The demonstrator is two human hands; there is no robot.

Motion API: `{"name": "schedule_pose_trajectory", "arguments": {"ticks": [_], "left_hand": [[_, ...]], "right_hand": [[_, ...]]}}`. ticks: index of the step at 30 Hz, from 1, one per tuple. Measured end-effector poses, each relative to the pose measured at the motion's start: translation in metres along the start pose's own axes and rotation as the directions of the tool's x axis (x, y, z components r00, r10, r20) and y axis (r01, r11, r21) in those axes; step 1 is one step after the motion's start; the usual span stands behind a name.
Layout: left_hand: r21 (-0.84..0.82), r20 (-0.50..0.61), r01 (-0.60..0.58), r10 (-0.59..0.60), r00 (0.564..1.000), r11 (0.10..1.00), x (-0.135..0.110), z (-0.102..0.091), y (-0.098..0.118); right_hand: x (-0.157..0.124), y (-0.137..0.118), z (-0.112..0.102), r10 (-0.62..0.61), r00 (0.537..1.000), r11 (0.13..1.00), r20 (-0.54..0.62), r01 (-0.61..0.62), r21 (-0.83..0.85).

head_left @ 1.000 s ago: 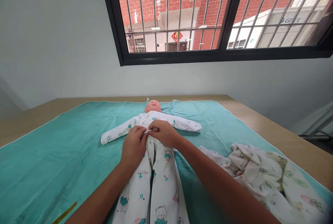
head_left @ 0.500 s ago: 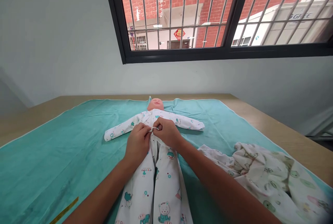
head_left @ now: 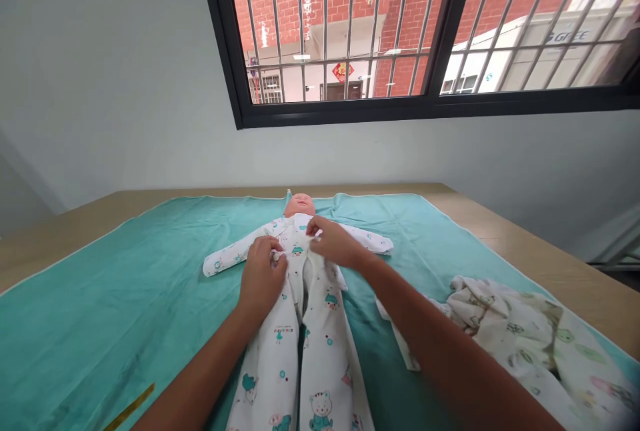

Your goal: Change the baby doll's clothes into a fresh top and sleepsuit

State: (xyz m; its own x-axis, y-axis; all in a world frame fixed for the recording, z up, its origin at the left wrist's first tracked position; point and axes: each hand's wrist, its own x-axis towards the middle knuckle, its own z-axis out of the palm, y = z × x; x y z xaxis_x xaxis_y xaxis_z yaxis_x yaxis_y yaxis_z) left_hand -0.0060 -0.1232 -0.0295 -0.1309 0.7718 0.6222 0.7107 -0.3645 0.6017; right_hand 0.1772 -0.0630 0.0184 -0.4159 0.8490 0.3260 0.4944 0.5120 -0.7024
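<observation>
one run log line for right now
left hand: at printed garment, grip unclear | right hand: at printed garment, grip unclear | doll: face up on teal sheet | crumpled cloth: right of doll

The bare left forearm [head_left: 210, 357] slanted toward one o'clock, the left hand [head_left: 263, 275] with fingers curled toward its thumb. The bare right forearm [head_left: 425, 321] pointed toward ten o'clock, the right hand [head_left: 336, 244] likewise bent-fingered, apart, at the other's two o'clock.
</observation>
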Motion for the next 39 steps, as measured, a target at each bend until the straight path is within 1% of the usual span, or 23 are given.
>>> {"name": "schedule_pose_trajectory", "arguments": {"ticks": [1, 2, 4, 5, 6, 8, 10, 12, 14, 16, 17, 19, 20, 21, 23, 25, 27, 28, 30, 32, 34, 36, 39], "left_hand": [[-0.013, -0.021, 0.034, -0.034, 0.999, 0.999, 0.002, -0.002, -0.004], [-0.018, -0.046, 0.066, -0.067, 0.997, 0.998, 0.005, -0.005, -0.010], [0.006, -0.103, 0.115, -0.114, 0.988, 0.993, 0.012, -0.014, -0.028], [0.036, -0.136, 0.136, -0.130, 0.982, 0.990, 0.015, -0.020, -0.040], [0.071, -0.169, 0.155, -0.141, 0.975, 0.985, 0.019, -0.026, -0.054], [0.130, -0.240, 0.218, -0.183, 0.953, 0.967, 0.023, -0.038, -0.080], [0.167, -0.285, 0.272, -0.218, 0.933, 0.948, 0.025, -0.047, -0.100], [0.203, -0.293, 0.288, -0.222, 0.930, 0.936, 0.024, -0.051, -0.108], [0.250, -0.280, 0.266, -0.194, 0.940, 0.931, 0.021, -0.053, -0.106], [0.296, -0.267, 0.229, -0.151, 0.952, 0.927, 0.018, -0.051, -0.098], [0.323, -0.261, 0.199, -0.115, 0.959, 0.925, 0.018, -0.050, -0.093], [0.380, -0.232, 0.095, -0.004, 0.973, 0.920, 0.018, -0.043, -0.085], [0.405, -0.199, 0.016, 0.071, 0.977, 0.914, 0.018, -0.038, -0.081], [0.419, -0.151, -0.072, 0.147, 0.978, 0.905, 0.019, -0.033, -0.078], [0.414, -0.026, -0.219, 0.252, 0.967, 0.883, 0.019, -0.021, -0.075], [0.410, 0.093, -0.272, 0.256, 0.962, 0.871, 0.019, -0.010, -0.074], [0.437, 0.149, -0.233, 0.185, 0.971, 0.869, 0.018, -0.004, -0.075], [0.456, 0.146, -0.191, 0.138, 0.980, 0.869, 0.018, -0.002, -0.076], [0.483, 0.096, -0.076, 0.033, 0.995, 0.872, 0.019, -0.003, -0.078], [0.484, 0.033, 0.049, -0.075, 0.997, 0.874, 0.021, -0.007, -0.079], [0.468, -0.018, 0.161, -0.172, 0.985, 0.869, 0.023, -0.012, -0.080], [0.446, -0.068, 0.282, -0.282, 0.957, 0.850, 0.025, -0.020, -0.083], [0.413, -0.150, 0.461, -0.440, 0.885, 0.786, 0.026, -0.032, -0.091]], "right_hand": [[0.002, 0.005, -0.014, 0.013, 1.000, 0.997, -0.010, -0.014, -0.073], [0.002, 0.013, -0.030, 0.071, 0.996, 0.982, -0.057, -0.080, -0.171], [0.001, 0.034, -0.060, 0.203, 0.971, 0.898, -0.127, -0.236, -0.371], [0.000, 0.048, -0.074, 0.299, 0.944, 0.820, -0.136, -0.327, -0.470], [-0.003, 0.062, -0.085, 0.399, 0.903, 0.727, -0.156, -0.416, -0.546], [-0.010, 0.088, -0.099, 0.563, 0.800, 0.566, -0.210, -0.558, -0.607], [-0.017, 0.108, -0.101, 0.619, 0.754, 0.511, -0.219, -0.598, -0.617], [-0.021, 0.118, -0.095, 0.620, 0.755, 0.510, -0.212, -0.594, -0.622], [-0.022, 0.120, -0.086, 0.600, 0.773, 0.519, -0.208, -0.573, -0.634], [-0.020, 0.114, -0.078, 0.544, 0.810, 0.531, -0.219, -0.535, -0.657], [-0.018, 0.110, -0.075, 0.487, 0.844, 0.551, -0.227, -0.498, -0.670], [-0.013, 0.098, -0.067, 0.307, 0.925, 0.654, -0.223, -0.376, -0.657], [-0.011, 0.092, -0.061, 0.203, 0.957, 0.734, -0.209, -0.290, -0.614], [-0.008, 0.084, -0.055, 0.108, 0.976, 0.817, -0.190, -0.196, -0.542], [-0.005, 0.068, -0.039, -0.012, 0.989, 0.939, -0.150, -0.041, -0.343], [-0.004, 0.049, -0.019, -0.073, 0.991, 0.982, -0.114, 0.052, -0.180], [-0.004, 0.030, 0.002, -0.134, 0.987, 0.986, -0.093, 0.123, -0.115], [-0.003, 0.020, 0.012, -0.176, 0.981, 0.978, -0.085, 0.165, -0.125], [0.006, 0.003, 0.028, -0.263, 0.964, 0.943, -0.042, 0.247, -0.223], [0.023, -0.013, 0.042, -0.289, 0.955, 0.883, 0.063, 0.292, -0.368], [0.046, -0.026, 0.054, -0.218, 0.949, 0.815, 0.226, 0.305, -0.494], [0.069, -0.037, 0.066, -0.116, 0.927, 0.763, 0.358, 0.314, -0.565], [0.095, -0.047, 0.087, -0.049, 0.896, 0.730, 0.441, 0.334, -0.596]]}}
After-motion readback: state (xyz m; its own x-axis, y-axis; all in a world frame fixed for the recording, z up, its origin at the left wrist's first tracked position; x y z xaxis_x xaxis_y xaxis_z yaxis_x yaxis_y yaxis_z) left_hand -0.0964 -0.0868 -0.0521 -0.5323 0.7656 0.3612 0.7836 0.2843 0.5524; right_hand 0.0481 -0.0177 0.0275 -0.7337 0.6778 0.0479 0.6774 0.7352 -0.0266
